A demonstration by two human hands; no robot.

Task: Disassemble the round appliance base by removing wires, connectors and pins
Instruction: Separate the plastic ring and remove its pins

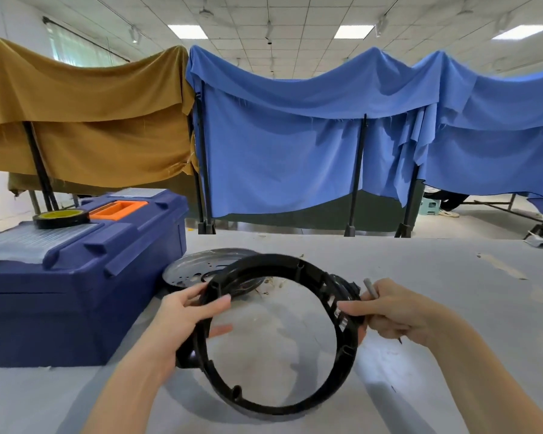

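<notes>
This is a workshop bay in a large hall. A wide white desk [436, 296] carries a dark blue plastic toolbox with an orange handle [76, 292] at the near left, with a roll of black-and-yellow tape [61, 218] on its lid. Just right of it are appliance parts, a round silver metal plate [195, 267] and a black plastic ring-shaped appliance base [345, 364]. Beyond the desk's far edge, mustard-brown cloth [85, 120] and blue cloth [295, 136] hang over black metal stands [356, 170] as partitions, under a white tiled ceiling [295, 14] with flat panel lights [353, 31].
</notes>
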